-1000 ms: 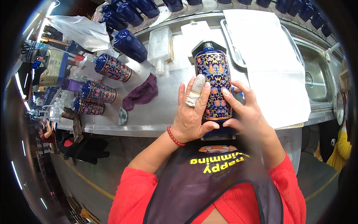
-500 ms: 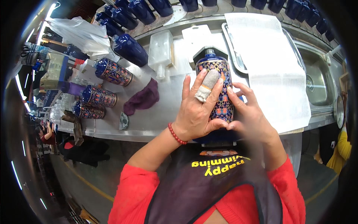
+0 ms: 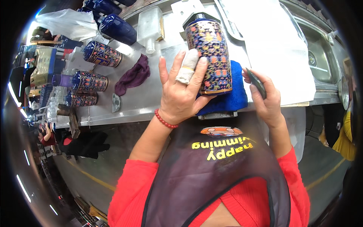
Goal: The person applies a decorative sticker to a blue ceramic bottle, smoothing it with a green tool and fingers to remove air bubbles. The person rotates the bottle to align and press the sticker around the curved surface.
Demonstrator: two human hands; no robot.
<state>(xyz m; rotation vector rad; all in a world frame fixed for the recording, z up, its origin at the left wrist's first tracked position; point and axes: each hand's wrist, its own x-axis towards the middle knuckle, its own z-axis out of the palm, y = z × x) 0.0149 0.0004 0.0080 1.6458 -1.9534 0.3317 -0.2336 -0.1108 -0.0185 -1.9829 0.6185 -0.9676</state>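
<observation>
A dark blue bottle (image 3: 209, 56) with a floral-patterned wrap in orange, pink and gold lies on its side, neck pointing away from me. Under its near end is a blue cloth (image 3: 238, 85); a dark angular rest (image 3: 188, 25) shows by its neck. My left hand (image 3: 183, 83) holds the bottle's left side, fingers along the pattern and thumb by the base. One of its fingers wears a pale fabric cover (image 3: 188, 67). Apart from the bottle, to its right, my right hand (image 3: 269, 96) is closed on a dark, flat scraper-like piece (image 3: 257, 84).
Several patterned bottles (image 3: 90, 81) and a plain blue bottle (image 3: 118, 29) lie at the left, beside a purple cloth (image 3: 132, 75) and a clear plastic container (image 3: 150, 25). White paper (image 3: 281, 56) covers the right of the metal table, beside a sink (image 3: 321, 56).
My right hand has come off the bottle and moved right, now showing the dark flat piece. More of the wrap and blue cloth is visible. The view has shifted; my left hand stays on the bottle.
</observation>
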